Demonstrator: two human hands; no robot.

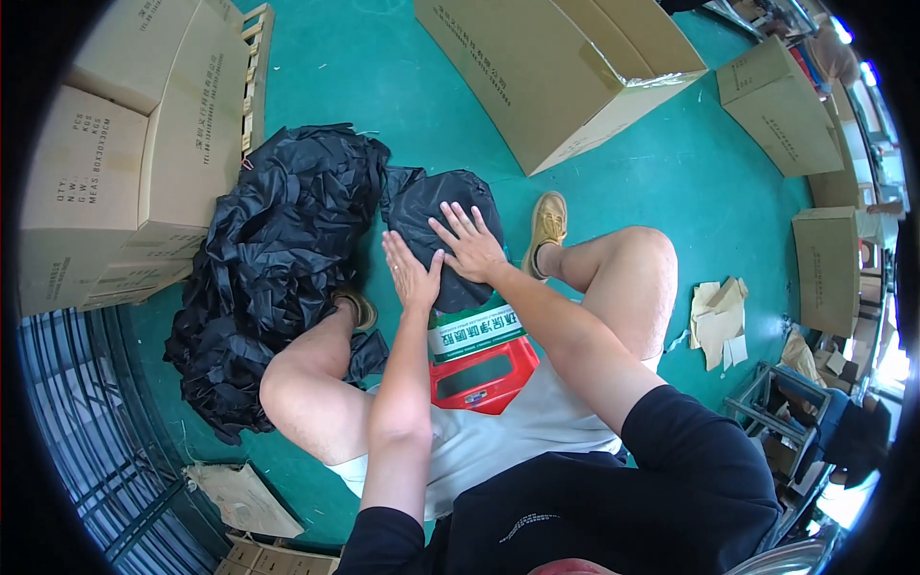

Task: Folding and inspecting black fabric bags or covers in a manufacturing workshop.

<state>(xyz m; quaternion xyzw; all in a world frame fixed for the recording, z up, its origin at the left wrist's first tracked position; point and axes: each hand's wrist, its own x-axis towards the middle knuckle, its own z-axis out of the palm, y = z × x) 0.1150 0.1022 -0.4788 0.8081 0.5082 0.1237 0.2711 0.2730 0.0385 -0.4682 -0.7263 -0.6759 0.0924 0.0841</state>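
My left hand point(412, 275) lies flat, fingers stretched out, on a black piece of sheet material point(417, 206) between my legs. Beside it my right hand point(473, 251) is pressed on the same piece with its fingers spread; the thumbs almost meet. The black piece lies mostly flat, with a rounded far right edge. Its near edge reaches a green and white printed container point(471, 333) with a red frame-like end point(526, 362) close to my lap. What supports the piece underneath is hidden.
A large crumpled heap of black material point(287, 216) lies to the left, by stacked cartons point(177, 144) on a wooden pallet point(255, 67). An open carton point(546, 81) stands ahead. Torn cardboard point(717, 321) and a metal-framed rack point(776, 407) are at the right.
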